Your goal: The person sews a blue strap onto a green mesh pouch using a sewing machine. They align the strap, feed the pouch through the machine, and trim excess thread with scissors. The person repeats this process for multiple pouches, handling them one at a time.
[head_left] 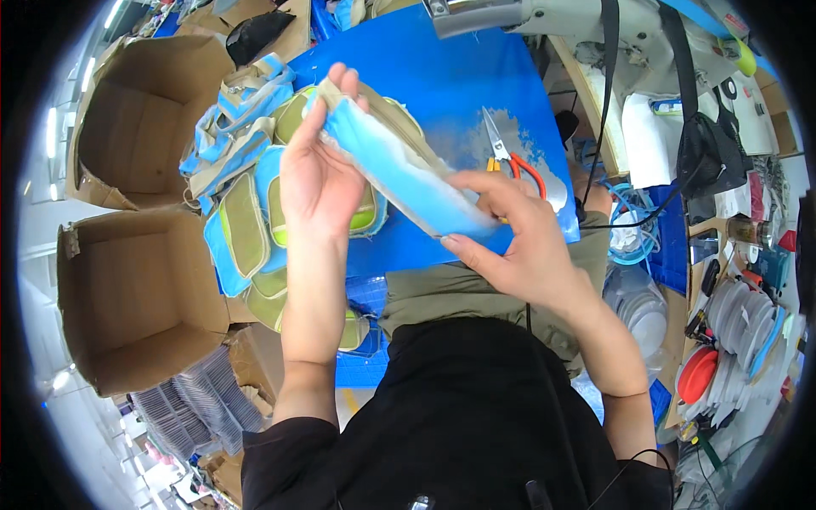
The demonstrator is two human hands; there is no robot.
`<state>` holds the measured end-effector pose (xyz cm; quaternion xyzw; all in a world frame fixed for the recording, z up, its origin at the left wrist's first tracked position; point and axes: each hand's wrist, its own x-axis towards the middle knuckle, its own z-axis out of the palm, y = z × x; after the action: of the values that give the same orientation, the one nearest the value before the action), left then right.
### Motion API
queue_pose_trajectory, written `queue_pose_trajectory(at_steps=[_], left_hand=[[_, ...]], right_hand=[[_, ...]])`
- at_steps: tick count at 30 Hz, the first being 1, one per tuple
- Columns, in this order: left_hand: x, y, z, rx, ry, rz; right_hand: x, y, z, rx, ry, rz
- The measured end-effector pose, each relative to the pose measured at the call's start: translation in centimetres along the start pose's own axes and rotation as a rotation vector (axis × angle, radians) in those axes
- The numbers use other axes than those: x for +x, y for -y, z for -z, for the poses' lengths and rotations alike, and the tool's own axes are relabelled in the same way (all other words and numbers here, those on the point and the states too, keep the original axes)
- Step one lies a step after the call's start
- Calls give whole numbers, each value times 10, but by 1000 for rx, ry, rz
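Observation:
Stretched slantwise between my hands is a padded fabric strip [389, 157], light blue with khaki edging and white fuzz along its sides. My left hand [325, 178], palm up, holds its upper left end between thumb and fingers. The lower right end is pinched by my right hand [531, 242], thumb below and fingers on top. Left of the strip and partly beneath it lies a pile of sewn pieces [246, 223] in khaki, blue and lime green. Scissors [516, 160] with red-orange handles lie on the blue tabletop [425, 72], beyond my right hand.
Two open cardboard boxes [127, 293] stand at the left, above stacked grey pieces [200, 404]. A sewing machine [544, 17] rises at the far right, with black straps and a black pouch [712, 153] hanging. White and red discs [697, 374] crowd the right side.

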<state>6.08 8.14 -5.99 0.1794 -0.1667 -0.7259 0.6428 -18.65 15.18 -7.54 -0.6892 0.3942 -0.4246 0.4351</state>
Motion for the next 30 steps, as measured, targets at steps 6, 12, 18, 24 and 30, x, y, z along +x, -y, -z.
queue_pose_trajectory(at_steps=[6, 12, 18, 24, 30], left_hand=[[25, -1, 1, 164, -61, -44], [49, 0, 24, 406, -211, -253], [42, -5, 4, 422, -128, -269], [31, -34, 11, 100, -79, -193], [25, -49, 24, -35, 15, -113]], right_hand=[[-2, -11, 0, 362, 245, -237], [-7, -15, 10, 578, 61, -67], [-20, -21, 17, 383, 22, -210], [-20, -10, 10, -331, 24, 247], [-29, -9, 13, -406, -72, 342]])
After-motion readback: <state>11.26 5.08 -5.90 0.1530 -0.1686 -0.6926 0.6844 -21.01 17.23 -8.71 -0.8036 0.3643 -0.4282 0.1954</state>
